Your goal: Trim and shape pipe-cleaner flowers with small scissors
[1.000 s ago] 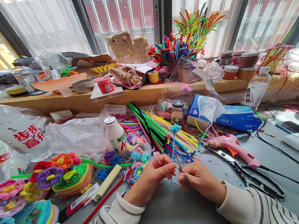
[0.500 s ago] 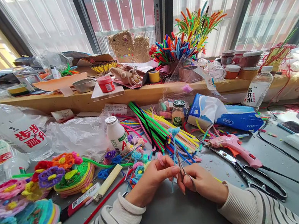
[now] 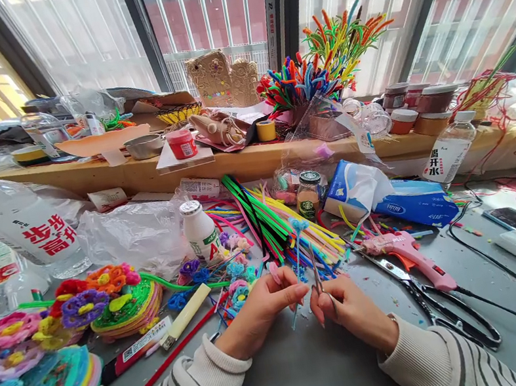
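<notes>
Between its thumb and fingers, my left hand pinches a light blue pipe-cleaner piece with a fluffy top and a thin stem hanging below. A small pink piece shows at the same hand's fingers. My right hand is closed on small metal scissors, their blades pointing up just right of the blue stem. A bundle of colourful pipe cleaners lies behind both hands.
To the right lie large black-handled scissors, a pink glue gun and a blue tissue pack. On the left are pipe-cleaner flowers, a cutter knife and a white bottle. A wooden ledge runs behind.
My right hand has shifted slightly right with the small scissors, whose blades have come away from the blue stem. My left hand still holds the blue piece.
</notes>
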`<state>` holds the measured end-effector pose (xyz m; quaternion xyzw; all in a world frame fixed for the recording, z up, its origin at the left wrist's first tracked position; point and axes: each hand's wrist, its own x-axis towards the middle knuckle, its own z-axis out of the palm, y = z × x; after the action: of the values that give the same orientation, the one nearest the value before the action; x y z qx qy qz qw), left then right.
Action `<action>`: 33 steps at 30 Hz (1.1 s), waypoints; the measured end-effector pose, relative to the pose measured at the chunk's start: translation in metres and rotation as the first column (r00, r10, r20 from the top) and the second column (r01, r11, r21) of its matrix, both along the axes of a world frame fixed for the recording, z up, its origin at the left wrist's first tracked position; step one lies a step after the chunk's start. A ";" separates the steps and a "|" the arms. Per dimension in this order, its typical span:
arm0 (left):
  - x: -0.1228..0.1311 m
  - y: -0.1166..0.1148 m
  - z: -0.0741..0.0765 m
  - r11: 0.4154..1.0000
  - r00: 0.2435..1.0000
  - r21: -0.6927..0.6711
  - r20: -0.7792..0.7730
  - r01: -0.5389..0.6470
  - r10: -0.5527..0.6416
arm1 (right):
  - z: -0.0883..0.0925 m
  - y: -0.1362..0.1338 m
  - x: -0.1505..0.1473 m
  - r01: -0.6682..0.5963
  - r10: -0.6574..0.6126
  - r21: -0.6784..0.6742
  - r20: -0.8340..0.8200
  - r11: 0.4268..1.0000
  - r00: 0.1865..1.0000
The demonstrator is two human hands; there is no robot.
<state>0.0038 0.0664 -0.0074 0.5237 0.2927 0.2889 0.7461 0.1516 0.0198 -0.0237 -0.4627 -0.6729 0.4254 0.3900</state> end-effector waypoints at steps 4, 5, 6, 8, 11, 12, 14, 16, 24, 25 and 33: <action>0.000 -0.002 0.001 0.999 0.999 -0.014 0.029 0.036 -0.036 | 0.003 -0.002 0.000 -0.009 0.010 -0.017 0.034 1.000 0.999; 0.000 -0.002 0.001 0.998 0.998 -0.023 0.031 0.050 -0.049 | 0.003 -0.002 -0.001 -0.014 0.015 -0.019 0.056 1.000 0.998; 0.000 -0.003 0.001 0.998 0.998 -0.029 0.035 0.061 -0.060 | 0.003 -0.002 -0.001 -0.015 0.016 -0.018 0.078 1.000 0.997; 0.000 -0.003 0.001 0.997 0.996 -0.029 0.050 0.078 -0.077 | 0.002 -0.002 -0.002 -0.011 0.012 -0.012 0.105 1.000 0.994; 0.000 -0.003 0.001 0.995 0.994 -0.025 0.059 0.093 -0.091 | 0.000 -0.001 -0.002 -0.020 0.020 -0.004 0.101 1.000 0.995; -0.001 -0.003 0.001 0.995 0.994 -0.026 0.054 0.094 -0.092 | 0.000 -0.001 -0.002 -0.025 0.024 0.005 0.096 1.000 0.995; -0.001 -0.003 0.002 0.996 0.996 -0.022 0.036 0.084 -0.083 | -0.001 -0.001 -0.001 -0.022 0.019 0.035 0.096 0.999 0.995; -0.001 -0.003 0.003 0.997 0.997 -0.018 0.016 0.076 -0.076 | -0.001 0.000 -0.001 -0.014 0.007 0.065 0.105 0.998 0.994; -0.001 -0.001 0.001 0.996 0.996 -0.001 -0.014 0.085 -0.085 | -0.009 -0.001 0.001 0.017 -0.025 0.089 0.093 0.996 0.995; -0.001 -0.001 0.001 0.996 0.996 0.003 -0.011 0.086 -0.086 | -0.009 -0.001 0.000 0.020 -0.027 0.083 0.086 0.996 0.996; -0.002 -0.001 0.001 0.997 0.996 -0.003 -0.017 0.082 -0.082 | -0.002 -0.002 -0.002 0.031 -0.033 0.048 0.028 0.998 0.999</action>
<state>0.0016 0.0654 -0.0066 0.5367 0.2776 0.2532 0.7555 0.1492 0.0179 -0.0262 -0.4702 -0.6809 0.3962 0.3978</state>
